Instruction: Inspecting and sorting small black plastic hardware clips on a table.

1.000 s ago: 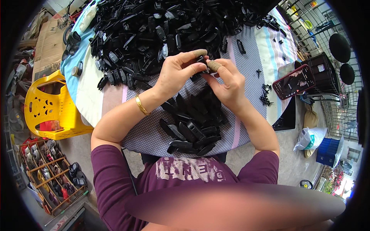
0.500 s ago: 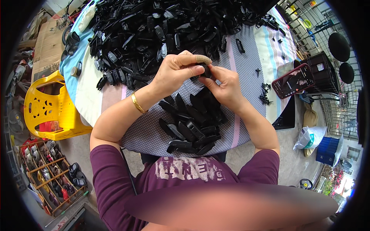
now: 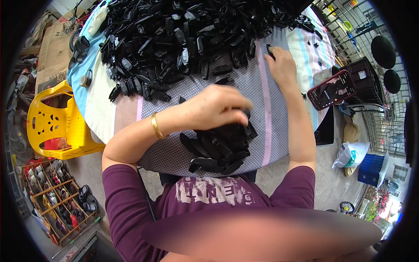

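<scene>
The blurred left grip [image 3: 222,107] is half curled, elbow [image 3: 114,150] bent; the right grip [image 3: 281,67] extends farther forward.

The heaped pieces [image 3: 180,37] are glossy black. The worktop cloth [image 3: 249,82] is grey with white dots, edged by pink, cream and light-blue stripes. Chair [image 3: 82,133]: yellow. Bracelet [image 3: 156,126]: gold. Shirt [image 3: 124,196]: deep purple (its print [image 3: 187,190] a patchy off-white).

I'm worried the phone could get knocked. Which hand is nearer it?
Right. The right hand is left of the phone and slightly farther out; the left hand is much farther left, by the smaller pile of black parts.
</scene>
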Motion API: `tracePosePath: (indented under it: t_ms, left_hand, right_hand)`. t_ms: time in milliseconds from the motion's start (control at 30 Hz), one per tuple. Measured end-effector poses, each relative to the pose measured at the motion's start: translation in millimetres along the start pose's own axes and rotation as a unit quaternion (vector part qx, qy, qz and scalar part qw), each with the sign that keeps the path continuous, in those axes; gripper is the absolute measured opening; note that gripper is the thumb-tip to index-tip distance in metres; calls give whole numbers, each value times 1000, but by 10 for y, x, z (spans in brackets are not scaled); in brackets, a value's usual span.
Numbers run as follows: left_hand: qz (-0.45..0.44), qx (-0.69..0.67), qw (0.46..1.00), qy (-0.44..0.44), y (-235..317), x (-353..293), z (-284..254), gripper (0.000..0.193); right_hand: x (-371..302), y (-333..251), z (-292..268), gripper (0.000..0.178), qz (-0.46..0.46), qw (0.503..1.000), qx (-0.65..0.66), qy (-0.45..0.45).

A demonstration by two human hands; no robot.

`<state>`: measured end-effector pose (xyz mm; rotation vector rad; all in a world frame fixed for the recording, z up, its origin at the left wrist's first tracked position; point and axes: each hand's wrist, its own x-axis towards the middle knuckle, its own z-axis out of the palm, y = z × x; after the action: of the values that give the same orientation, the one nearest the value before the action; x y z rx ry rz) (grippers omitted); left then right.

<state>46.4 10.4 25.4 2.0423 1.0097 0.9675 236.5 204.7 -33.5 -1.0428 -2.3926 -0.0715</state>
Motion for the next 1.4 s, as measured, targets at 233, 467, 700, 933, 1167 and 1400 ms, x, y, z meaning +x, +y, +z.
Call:
tracePosePath:
  t_ms: [233, 467, 700, 933, 1167, 1400]
  left_hand:
    - [-81, 257, 955, 126, -352, -55, -5, 42]
    - [-258, -210, 911, 243, -285, 19, -289, 25]
    - [-170, -394, 889, 161, -325, 45, -233, 38]
    - [-192, -357, 893, 197, -380, 10, -185, 31]
    - [-164, -317, 896, 264, -462, -14, -93, 30]
    - [-163, -319, 894, 268, -373, 13, -22, 33]
  right_hand:
    - [-25, -387, -228, 25, 10, 983, 184, 18]
    - [-220, -998, -494, 26, -19, 855, 513, -74]
    - [-227, -1005, -438, 19, -60, 900, 432, -16]
    - [-273, -1057, -430, 20, 59, 833, 546, -70]
    - [-308, -1090, -382, 19, 78, 819, 566, -52]
    - [-334, -1066, -322, 22, -67, 934, 350, 35]
